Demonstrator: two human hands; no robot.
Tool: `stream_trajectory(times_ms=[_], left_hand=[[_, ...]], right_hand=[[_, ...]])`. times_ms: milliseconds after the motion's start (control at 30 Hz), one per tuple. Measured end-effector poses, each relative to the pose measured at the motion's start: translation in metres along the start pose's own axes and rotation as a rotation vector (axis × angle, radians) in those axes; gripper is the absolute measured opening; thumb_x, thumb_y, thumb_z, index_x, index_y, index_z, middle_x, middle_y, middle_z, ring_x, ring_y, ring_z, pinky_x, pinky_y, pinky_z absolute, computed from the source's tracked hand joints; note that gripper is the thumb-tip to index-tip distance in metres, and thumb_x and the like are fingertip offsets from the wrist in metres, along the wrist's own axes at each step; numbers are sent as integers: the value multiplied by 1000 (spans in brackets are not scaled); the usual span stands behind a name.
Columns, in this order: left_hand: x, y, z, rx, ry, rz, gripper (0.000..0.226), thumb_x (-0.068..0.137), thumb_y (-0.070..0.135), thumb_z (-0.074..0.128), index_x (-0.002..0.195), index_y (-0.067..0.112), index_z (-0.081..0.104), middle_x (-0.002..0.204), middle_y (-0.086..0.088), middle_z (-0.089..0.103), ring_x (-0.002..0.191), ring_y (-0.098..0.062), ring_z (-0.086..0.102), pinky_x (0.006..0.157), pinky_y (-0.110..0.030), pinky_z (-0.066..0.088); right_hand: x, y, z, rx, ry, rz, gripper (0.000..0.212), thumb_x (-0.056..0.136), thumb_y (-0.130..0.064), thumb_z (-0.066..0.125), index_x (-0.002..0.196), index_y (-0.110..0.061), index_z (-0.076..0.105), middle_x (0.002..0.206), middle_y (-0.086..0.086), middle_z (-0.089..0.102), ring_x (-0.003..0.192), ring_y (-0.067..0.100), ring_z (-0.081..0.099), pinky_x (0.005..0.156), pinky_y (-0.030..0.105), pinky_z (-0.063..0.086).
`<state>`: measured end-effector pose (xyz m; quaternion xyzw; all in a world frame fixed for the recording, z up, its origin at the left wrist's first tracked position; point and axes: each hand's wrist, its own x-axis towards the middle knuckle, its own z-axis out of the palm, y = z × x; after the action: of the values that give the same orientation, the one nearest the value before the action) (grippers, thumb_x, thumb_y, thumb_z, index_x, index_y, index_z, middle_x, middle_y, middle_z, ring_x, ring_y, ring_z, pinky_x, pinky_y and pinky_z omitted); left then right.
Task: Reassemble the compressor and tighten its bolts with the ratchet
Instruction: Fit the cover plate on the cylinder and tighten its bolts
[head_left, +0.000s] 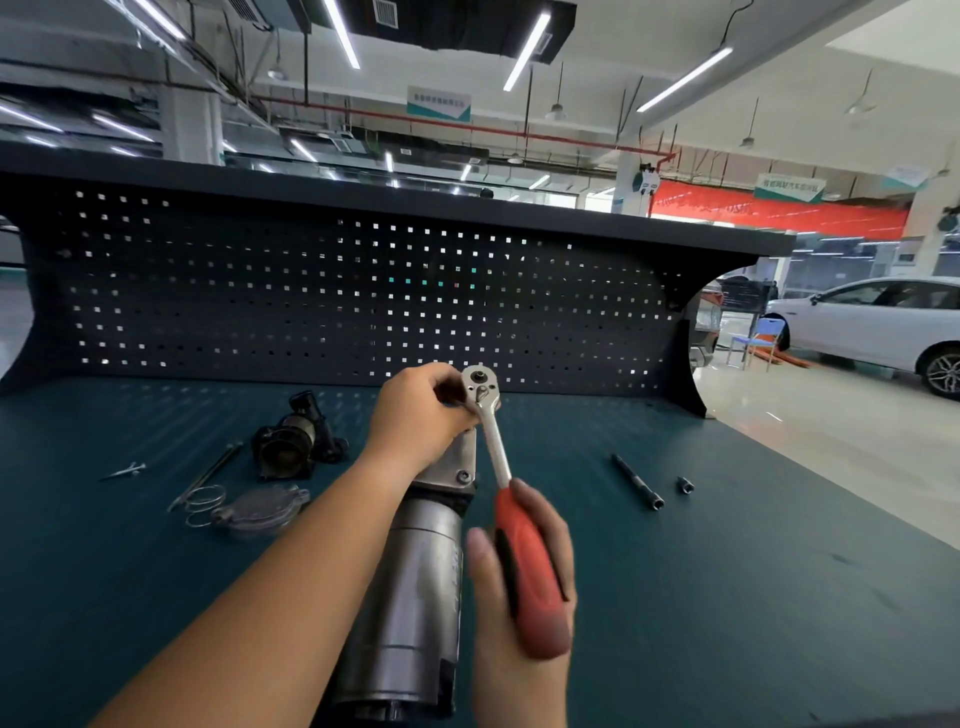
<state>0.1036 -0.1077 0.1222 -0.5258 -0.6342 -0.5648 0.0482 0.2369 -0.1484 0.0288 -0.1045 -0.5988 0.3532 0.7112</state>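
A long silver compressor body (415, 582) lies on the teal bench, running away from me. My right hand (524, 587) grips the red handle of the ratchet (496, 447). The ratchet's chrome head sits over the far end of the compressor. There my left hand (415, 415) pinches the ratchet head, its fingers curled around it. What lies under the head is hidden by that hand.
Left of the compressor lie a dark housing part (296, 441), a round cover plate (260, 512), wire rings (205, 501), a long bolt (208, 475) and a small bolt (124, 471). On the right lie an extension bar (636, 480) and a small socket (685, 485). A dark pegboard (337, 291) backs the bench.
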Motion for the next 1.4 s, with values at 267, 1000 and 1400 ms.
stream_trajectory(times_ms=[267, 1000, 1400], left_hand=[[0, 0, 2, 3, 52, -19, 29, 66, 32, 85, 65, 23, 58, 65, 13, 63, 63, -3, 58, 57, -13, 42], [-2, 2, 0, -15, -49, -26, 17, 80, 25, 75, 69, 34, 64, 76, 15, 69, 77, -4, 65, 80, -36, 53], [-2, 2, 1, 10, -10, -24, 21, 70, 22, 80, 67, 33, 62, 70, 18, 66, 73, -1, 63, 75, -32, 54]], right_hand=[[-12, -26, 21, 371, -148, 386, 82, 59, -19, 80, 131, -19, 40, 114, -6, 67, 110, 11, 63, 85, 20, 50], [106, 34, -69, 868, 105, 760, 29, 74, -33, 50, 77, -18, 75, 48, -4, 35, 40, 6, 34, 46, 16, 38], [-20, -30, 34, 562, 243, 540, 67, 52, 7, 62, 113, -19, 52, 84, 14, 74, 75, 20, 72, 63, 18, 53]])
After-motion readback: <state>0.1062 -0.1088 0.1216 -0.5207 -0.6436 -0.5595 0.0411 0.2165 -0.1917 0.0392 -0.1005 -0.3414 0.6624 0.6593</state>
